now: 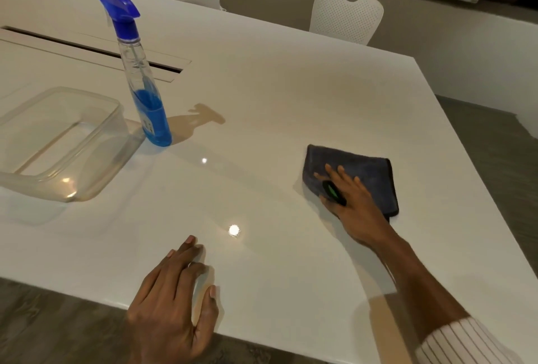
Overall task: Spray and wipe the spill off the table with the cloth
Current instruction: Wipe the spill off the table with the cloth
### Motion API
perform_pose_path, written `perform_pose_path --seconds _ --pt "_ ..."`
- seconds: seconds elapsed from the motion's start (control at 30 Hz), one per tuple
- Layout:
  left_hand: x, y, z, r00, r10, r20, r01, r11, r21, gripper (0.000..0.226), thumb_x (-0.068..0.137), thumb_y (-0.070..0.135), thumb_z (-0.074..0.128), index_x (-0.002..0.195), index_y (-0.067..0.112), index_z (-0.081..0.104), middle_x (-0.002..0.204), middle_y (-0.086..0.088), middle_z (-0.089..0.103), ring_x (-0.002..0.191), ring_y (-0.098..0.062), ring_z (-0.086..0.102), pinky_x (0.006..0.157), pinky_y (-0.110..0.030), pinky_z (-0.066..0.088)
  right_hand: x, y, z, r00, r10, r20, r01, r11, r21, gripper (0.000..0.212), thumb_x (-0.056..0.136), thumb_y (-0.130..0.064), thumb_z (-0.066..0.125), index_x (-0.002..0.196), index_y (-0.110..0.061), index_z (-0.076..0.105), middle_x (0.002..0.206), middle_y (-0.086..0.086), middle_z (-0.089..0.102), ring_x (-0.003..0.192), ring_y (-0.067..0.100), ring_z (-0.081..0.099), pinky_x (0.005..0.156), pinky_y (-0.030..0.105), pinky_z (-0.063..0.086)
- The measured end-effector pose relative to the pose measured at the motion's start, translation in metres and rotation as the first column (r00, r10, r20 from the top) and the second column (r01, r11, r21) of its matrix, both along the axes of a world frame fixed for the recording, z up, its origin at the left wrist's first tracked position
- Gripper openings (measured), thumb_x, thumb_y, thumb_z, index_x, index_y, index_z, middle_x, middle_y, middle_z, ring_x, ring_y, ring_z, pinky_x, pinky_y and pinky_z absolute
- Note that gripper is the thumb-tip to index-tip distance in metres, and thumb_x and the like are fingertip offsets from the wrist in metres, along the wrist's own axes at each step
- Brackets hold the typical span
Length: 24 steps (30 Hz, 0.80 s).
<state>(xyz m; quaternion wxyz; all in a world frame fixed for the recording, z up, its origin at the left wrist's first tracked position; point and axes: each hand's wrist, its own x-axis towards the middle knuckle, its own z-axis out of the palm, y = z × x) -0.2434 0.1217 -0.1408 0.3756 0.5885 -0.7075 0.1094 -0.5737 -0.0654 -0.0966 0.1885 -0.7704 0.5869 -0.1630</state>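
Observation:
A folded dark blue cloth [364, 167] lies flat on the white table [276, 101] at the right. My right hand [348, 197] presses down on the cloth with fingers spread; a dark ring with a green patch sits on one finger. My left hand [177, 290] rests palm down on the table near its front edge, holding nothing. A clear spray bottle [142, 78] with a blue trigger head and blue liquid stands upright at the left middle. No spill is plainly visible on the glossy surface.
A clear plastic container [96, 107] sits at the left, just beside the bottle. A long cable slot [87, 49] runs across the table behind it. White chairs [346, 17] stand along the far edge. The table's right edge runs diagonally near the cloth.

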Motion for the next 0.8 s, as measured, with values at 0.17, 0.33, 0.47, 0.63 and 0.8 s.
perform_pose_path --seconds 0.17,0.33,0.47,0.63,0.8 --pt "-0.001 -0.001 0.000 1.000 0.011 -0.009 -0.011 1.000 0.003 0.042 0.100 0.037 0.051 0.096 0.008 0.080 0.132 -0.011 0.078 0.124 -0.029 0.075 0.099 -0.048 0.058 0.034 -0.063 -0.005 0.994 -0.087 -0.070 0.088 0.996 0.010 0.058 0.106 -0.046 0.044 0.160 -0.036 0.026 0.171 -0.009 0.017 0.160 0.014 0.006 0.129 0.043 0.001" --pt "-0.001 -0.001 0.000 1.000 0.013 -0.006 -0.013 1.000 0.014 0.050 0.104 0.042 0.046 0.096 0.007 0.081 0.130 -0.012 0.079 0.121 -0.031 0.076 0.099 -0.048 0.058 0.079 -0.066 -0.002 0.993 0.012 -0.116 -0.013 1.000 -0.010 0.057 0.105 -0.046 0.044 0.159 -0.035 0.028 0.172 -0.006 0.018 0.160 0.019 0.007 0.129 0.046 0.002" --pt "-0.002 -0.001 0.003 1.000 0.014 0.003 -0.014 0.999 0.030 0.047 0.102 0.040 0.049 0.096 0.006 0.081 0.131 -0.014 0.078 0.118 -0.033 0.077 0.099 -0.047 0.057 0.119 -0.032 0.001 0.983 0.174 -0.057 -0.177 0.983 -0.047 0.054 0.101 -0.047 0.048 0.154 -0.037 0.040 0.170 -0.003 0.025 0.159 0.023 0.013 0.128 0.051 0.007" --pt "-0.001 0.001 0.006 0.999 -0.009 0.036 0.006 0.997 0.079 0.038 0.096 0.035 0.056 0.098 0.005 0.080 0.137 -0.013 0.075 0.122 -0.031 0.075 0.103 -0.049 0.057 0.164 0.017 -0.001 0.919 0.383 -0.088 -0.391 0.916 -0.093 0.056 0.100 -0.043 0.052 0.154 -0.040 0.037 0.171 -0.005 0.022 0.160 0.020 0.009 0.128 0.046 0.001" --pt "0.000 0.000 0.005 0.999 -0.009 0.038 0.006 0.997 0.081 0.042 0.098 0.037 0.053 0.098 0.005 0.079 0.136 -0.014 0.076 0.119 -0.029 0.075 0.116 -0.029 0.042 0.176 0.014 -0.009 0.910 0.404 -0.096 -0.414 0.900 -0.134 0.058 0.099 -0.034 0.055 0.154 -0.040 0.037 0.170 -0.006 0.024 0.159 0.018 0.010 0.129 0.047 0.003"
